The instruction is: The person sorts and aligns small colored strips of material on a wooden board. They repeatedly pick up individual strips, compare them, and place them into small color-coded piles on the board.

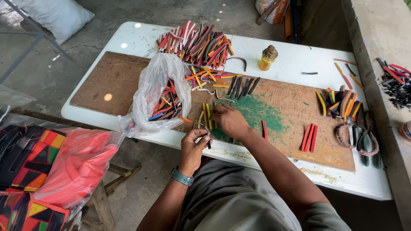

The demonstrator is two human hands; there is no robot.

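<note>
Coloured strips under right hand, plastic bag beside, pliers apart

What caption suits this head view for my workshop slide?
Both hands, left hand and right hand, handle small strips on a wooden board.

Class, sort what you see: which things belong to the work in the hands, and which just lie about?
In use:
left hand
right hand
yellow strips
wooden board

Lying about:
glue bottle
pliers
plastic bag
strip pile
white pillow
</note>
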